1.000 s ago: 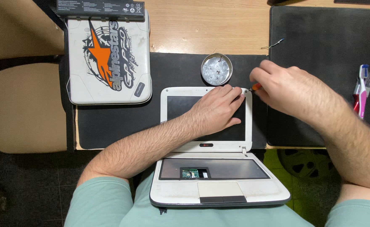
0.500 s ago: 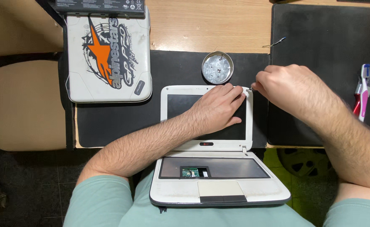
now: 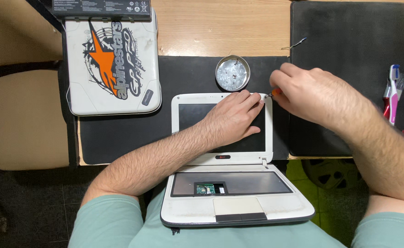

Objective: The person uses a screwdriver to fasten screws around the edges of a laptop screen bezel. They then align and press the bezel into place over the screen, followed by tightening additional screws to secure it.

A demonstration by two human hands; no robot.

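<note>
A small white laptop [image 3: 220,158] lies fully opened, its base on my lap and its screen flat on a black mat [image 3: 133,133]. The keyboard is gone, leaving a bare grey bay with a small green board showing. My left hand [image 3: 232,117] rests palm down on the screen, fingers at its far right corner. My right hand [image 3: 310,98] grips a small screwdriver with an orange handle [image 3: 274,92], its tip at that same corner of the screen bezel. A round metal dish [image 3: 232,73] sits just beyond the laptop.
A second white laptop [image 3: 112,64], shut and with an orange and black sticker, lies at the left of the wooden desk, a black battery [image 3: 101,7] beyond it. Another black mat [image 3: 353,69] covers the right, with a pink and white tool [image 3: 391,94]. A beige chair [image 3: 23,119] stands left.
My right hand has shifted slightly at the screen's far right corner with the screwdriver. My left hand stays on the screen.
</note>
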